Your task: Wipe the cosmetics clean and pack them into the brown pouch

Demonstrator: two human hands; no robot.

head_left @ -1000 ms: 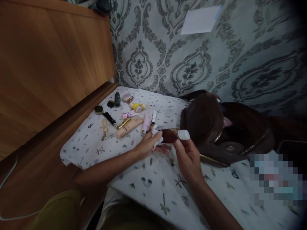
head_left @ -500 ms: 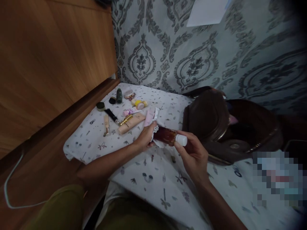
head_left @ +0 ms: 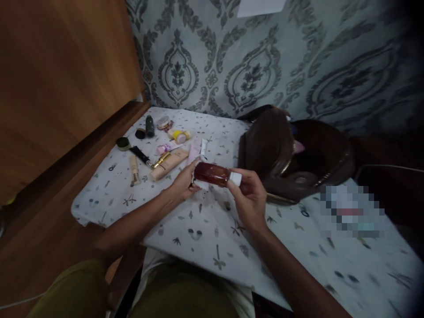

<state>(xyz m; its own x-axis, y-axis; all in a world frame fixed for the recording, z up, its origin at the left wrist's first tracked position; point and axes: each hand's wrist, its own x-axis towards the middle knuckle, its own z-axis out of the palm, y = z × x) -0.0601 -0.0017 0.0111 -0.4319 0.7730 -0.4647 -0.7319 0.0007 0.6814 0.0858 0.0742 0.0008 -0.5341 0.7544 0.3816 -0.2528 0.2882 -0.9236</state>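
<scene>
Right grip [head_left: 251, 198] snug on bottle [head_left: 212, 174]

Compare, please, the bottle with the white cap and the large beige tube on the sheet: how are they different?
The bottle looks dark reddish-brown and glossy; the beige tube is pale and looks duller. The bottle is held between the left hand and right hand, while the beige tube lies on the patterned sheet. Both are elongated.

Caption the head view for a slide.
Left hand and right hand hold a white-capped reddish bottle near tubes and a brown bag.
</scene>
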